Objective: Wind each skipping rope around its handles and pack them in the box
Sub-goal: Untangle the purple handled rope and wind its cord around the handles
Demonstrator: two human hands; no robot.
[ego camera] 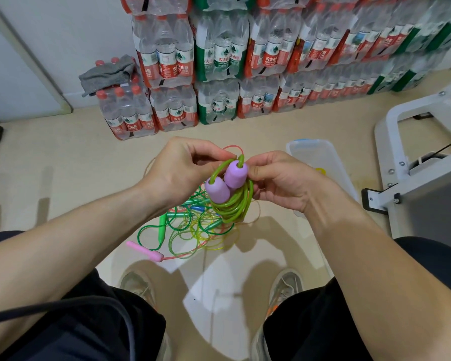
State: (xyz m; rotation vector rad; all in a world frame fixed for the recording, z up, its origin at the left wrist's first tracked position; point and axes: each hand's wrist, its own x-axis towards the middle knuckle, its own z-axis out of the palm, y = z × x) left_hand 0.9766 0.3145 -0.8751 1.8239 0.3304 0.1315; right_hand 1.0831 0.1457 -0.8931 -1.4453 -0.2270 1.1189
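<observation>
pinching the green rope (235, 204) by its purple handles (225, 182), left of the box (323, 157), left hand (182, 168) and right hand (279, 181) both grip it, likely keeping the coils tight.

Readable on the red bottle labels (178, 69) of the shrink-wrapped packs by the wall: 农夫山泉, in white characters. Same four characters on the green bottle labels (209, 61) of the neighbouring pack, and again on the red labels further right (271, 59), there with a smaller line of Latin letters beneath, too small to make out. On the green pack, a second line beginning 饮用, the rest blurred. Above the wording, a white band bearing a green mountain emblem (180, 56). On the lower packs (177, 118) and the front pack (130, 125): 农夫山泉 again, only partly legible. Labels at far right too blurred to read.
</observation>
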